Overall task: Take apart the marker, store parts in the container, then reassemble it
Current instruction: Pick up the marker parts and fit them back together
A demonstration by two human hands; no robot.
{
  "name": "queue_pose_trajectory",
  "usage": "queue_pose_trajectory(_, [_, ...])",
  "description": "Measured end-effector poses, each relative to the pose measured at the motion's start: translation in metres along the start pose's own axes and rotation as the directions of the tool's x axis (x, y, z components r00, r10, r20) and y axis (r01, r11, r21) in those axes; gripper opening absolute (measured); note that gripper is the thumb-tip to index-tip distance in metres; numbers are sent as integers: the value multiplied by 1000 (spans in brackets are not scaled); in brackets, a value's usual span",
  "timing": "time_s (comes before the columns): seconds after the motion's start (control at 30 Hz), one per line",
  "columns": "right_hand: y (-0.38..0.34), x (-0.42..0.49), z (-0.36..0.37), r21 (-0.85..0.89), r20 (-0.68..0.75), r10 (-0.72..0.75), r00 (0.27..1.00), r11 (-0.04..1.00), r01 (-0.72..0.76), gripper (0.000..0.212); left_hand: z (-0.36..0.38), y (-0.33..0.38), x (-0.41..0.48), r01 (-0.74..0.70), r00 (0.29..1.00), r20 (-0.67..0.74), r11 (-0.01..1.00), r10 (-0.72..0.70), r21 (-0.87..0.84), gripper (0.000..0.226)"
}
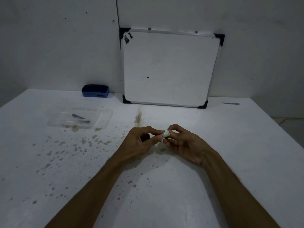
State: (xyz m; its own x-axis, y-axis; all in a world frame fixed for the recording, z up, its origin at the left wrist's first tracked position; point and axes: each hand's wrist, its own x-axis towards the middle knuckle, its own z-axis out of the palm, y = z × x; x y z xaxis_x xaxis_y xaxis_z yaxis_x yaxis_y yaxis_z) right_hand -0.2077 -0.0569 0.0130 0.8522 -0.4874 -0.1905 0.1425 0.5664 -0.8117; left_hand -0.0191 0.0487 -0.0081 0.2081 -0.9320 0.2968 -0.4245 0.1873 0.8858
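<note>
Currently in hand: a person works a short white marker [165, 134] between both hands, just above the middle of a stained white table [238, 145]. It reads as a pull or twist at a joint. Whether pieces are being parted or rejoined cannot be told.
Left hand: the left hand [140, 139] is curled, with thumb and fingertips pinching the marker's left end. Most of that end is hidden in the palm.
Right hand: the right hand [184, 143] pinches the white right end between thumb and forefinger, the other fingers curled loosely below.
Container: a clear plastic container [56, 120] sits well apart from the hands, to the left and farther back on the table. At least one slim dark part [80, 117] lies inside.
Progress: judged partway, since one part is stored while the marker's body is held in the hands.
Next move: it calls for a firm, opposed grip from both hands, kept in line with the barrel. Any freed piece would then need a reach left to the container.
Backdrop: a whiteboard [169, 68] leans against the wall, with a blue eraser [95, 92] near its left side.
</note>
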Motion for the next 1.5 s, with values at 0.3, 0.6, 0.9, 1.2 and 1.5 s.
queue_pose_trajectory(0.3, [-5,-4,0,-297,-178,-414,893,887,352,20,14,27,22,31,999,-34,995,-34,-99,24])
queue_pose_trajectory(0.6, [17,2,2,-666,-179,-511,841,692,279,20,-43,0,0,144,986,-100,983,-133,116,17])
queue_pose_trajectory(0.9, [21,24,34,-109,-406,-262,876,965,238,25,8,9,16,101,940,-327,995,-98,-8,15])
queue_pose_trajectory(1.2, [9,47,34,-355,-476,-319,820,922,153,9,-19,-11,16,169,975,-170,971,-140,170,26])
queue_pose_trajectory(1.5, [-5,99,-4,-876,-479,-612,629,292,-384,30,-34,-65,20,356,925,-303,800,-229,483,69])
